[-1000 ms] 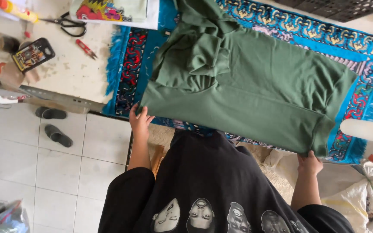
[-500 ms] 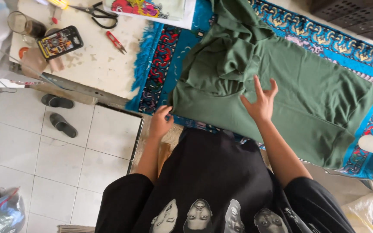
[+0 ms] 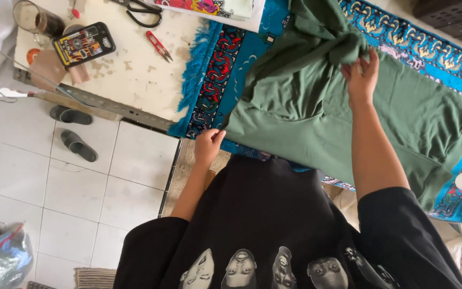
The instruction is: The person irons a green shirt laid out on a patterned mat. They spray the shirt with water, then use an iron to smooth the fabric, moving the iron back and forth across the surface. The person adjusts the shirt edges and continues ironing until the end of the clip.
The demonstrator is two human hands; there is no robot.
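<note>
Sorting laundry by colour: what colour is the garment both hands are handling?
Plain dark green cloth garment, no pattern visible, spread over a blue patterned mat; seen in the head view.

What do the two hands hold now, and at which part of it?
Both hold the green cloth garment: the left hand at its near corner, the right hand at the bunched folds in its upper part.

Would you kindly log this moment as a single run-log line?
left hand: holds green garment corner at table edge | right hand: pinching bunched fold | under: blue patterned rug
</note>
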